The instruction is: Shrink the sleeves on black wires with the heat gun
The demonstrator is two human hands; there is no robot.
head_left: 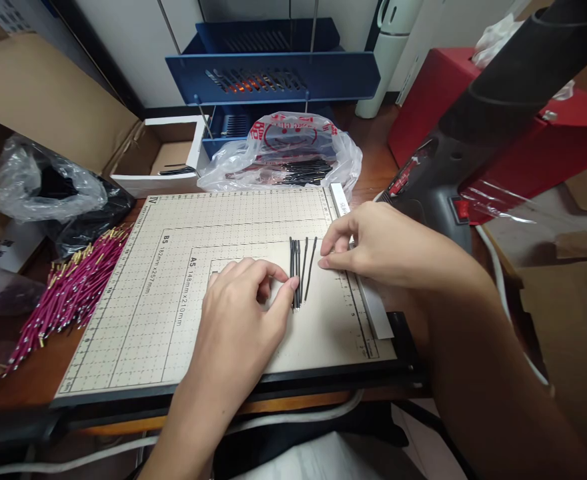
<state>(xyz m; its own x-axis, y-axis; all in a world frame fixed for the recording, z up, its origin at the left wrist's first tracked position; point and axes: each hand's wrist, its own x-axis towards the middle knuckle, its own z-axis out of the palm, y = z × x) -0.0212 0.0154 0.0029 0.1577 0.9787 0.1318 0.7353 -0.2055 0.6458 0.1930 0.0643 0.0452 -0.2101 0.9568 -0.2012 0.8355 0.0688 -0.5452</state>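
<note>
A small row of black wires [297,273] lies on the cutting board [183,220], straight and nearly side by side, with one wire slightly apart on the right. They sit between the two hands. The left hand [243,307] is loosely curled, palm down, its index fingertip resting against the left edge of the row; it grips nothing. The right hand [373,243] is just right of the outermost wire, thumb and forefinger drawn close together. Whether they pinch anything cannot be told.

Under the right hand a metal guide strip [376,313] runs along the board's edge. Above that hand slants the cutter's black handle [513,80], with a red box [438,93] behind it. Beyond both hands, past the far edge of the board, a clear plastic bag [293,157] holds more black wires, and a blue rack [273,73] stands behind it. Well left of the left hand, a heap of magenta wires [68,293] lies on the bench, near a dark plastic bag [48,187] and an open cardboard box [168,153].
</note>
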